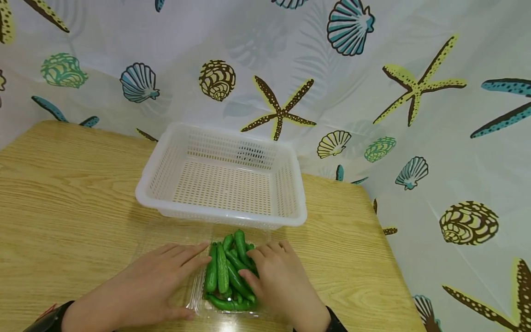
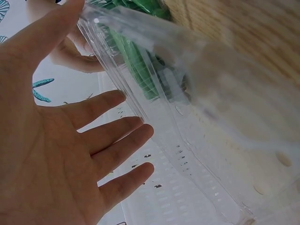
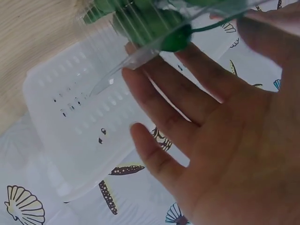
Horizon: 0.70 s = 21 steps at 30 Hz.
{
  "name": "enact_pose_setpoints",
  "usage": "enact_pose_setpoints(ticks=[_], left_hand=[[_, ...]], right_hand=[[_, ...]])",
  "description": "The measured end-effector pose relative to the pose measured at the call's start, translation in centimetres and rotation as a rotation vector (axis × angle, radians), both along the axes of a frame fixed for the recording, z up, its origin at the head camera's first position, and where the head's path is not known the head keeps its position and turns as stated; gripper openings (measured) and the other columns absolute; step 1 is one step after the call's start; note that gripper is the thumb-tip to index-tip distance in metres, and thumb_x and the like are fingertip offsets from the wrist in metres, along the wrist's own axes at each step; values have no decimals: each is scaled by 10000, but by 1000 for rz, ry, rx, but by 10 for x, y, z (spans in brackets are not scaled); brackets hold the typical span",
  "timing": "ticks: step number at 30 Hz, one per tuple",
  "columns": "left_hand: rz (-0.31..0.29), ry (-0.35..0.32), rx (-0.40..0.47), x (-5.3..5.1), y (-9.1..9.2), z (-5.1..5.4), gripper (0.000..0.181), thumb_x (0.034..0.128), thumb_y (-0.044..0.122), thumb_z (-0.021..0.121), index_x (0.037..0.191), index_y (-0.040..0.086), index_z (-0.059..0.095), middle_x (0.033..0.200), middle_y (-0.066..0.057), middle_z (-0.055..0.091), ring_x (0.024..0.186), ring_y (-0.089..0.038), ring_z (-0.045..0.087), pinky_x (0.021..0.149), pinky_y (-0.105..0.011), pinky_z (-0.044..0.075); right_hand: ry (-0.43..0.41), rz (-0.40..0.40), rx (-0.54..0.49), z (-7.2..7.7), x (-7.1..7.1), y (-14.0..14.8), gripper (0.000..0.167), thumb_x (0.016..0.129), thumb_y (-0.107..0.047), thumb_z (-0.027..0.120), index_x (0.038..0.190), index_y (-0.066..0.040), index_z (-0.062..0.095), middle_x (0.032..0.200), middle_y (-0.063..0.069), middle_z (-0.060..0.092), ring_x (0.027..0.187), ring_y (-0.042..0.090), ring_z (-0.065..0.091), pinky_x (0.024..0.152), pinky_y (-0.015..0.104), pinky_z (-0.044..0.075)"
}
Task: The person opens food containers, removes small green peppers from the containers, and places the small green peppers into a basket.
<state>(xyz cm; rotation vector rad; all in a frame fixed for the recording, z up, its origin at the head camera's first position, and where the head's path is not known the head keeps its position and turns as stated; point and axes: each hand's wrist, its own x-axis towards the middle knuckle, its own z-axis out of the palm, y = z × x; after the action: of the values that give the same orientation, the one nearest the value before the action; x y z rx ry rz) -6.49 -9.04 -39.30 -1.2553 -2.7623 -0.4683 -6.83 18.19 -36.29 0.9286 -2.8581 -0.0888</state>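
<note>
Green peppers (image 1: 235, 276) lie in a clear plastic box (image 1: 202, 302), whose transparent lid is folded open to the left. My left hand (image 1: 145, 286) is at the box's left side, over the lid; in the left wrist view its fingers (image 2: 133, 136) are spread and reach the clear plastic edge. My right hand (image 1: 286, 281) is at the box's right side, thumb and fingertips over the peppers. The right wrist view shows its fingers (image 3: 164, 93) extended, with fingertips at the clear wall beside the peppers (image 3: 154, 23). Neither hand has fingers curled round a pepper.
A white perforated basket (image 1: 221, 214) stands just behind the box on the wooden table (image 1: 344, 249). A white cloth (image 1: 182, 50) with shells and starfish hangs behind the table and along its right side.
</note>
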Motion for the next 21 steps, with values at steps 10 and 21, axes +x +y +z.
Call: enact_pose_setpoints(ticks=[10,21], left_hand=[[6,-60,-17,0,0,2,901,800,738,612,1436,107,518,1539,-94,397,1314,-269,467,1038,-507,410],[8,-45,-16,0,0,2,892,798,735,619,1426,108,528,1530,-88,412,1311,-263,471,1039,-502,412]], right_hand=[[-62,-60,131,-6,5,-3,641,886,-606,628,1276,-99,645,1278,98,626,1253,288,520,1058,457,384],[-113,-34,85,-5,6,-5,549,878,-464,722,1288,-111,626,1277,96,600,1177,259,557,1018,449,426]])
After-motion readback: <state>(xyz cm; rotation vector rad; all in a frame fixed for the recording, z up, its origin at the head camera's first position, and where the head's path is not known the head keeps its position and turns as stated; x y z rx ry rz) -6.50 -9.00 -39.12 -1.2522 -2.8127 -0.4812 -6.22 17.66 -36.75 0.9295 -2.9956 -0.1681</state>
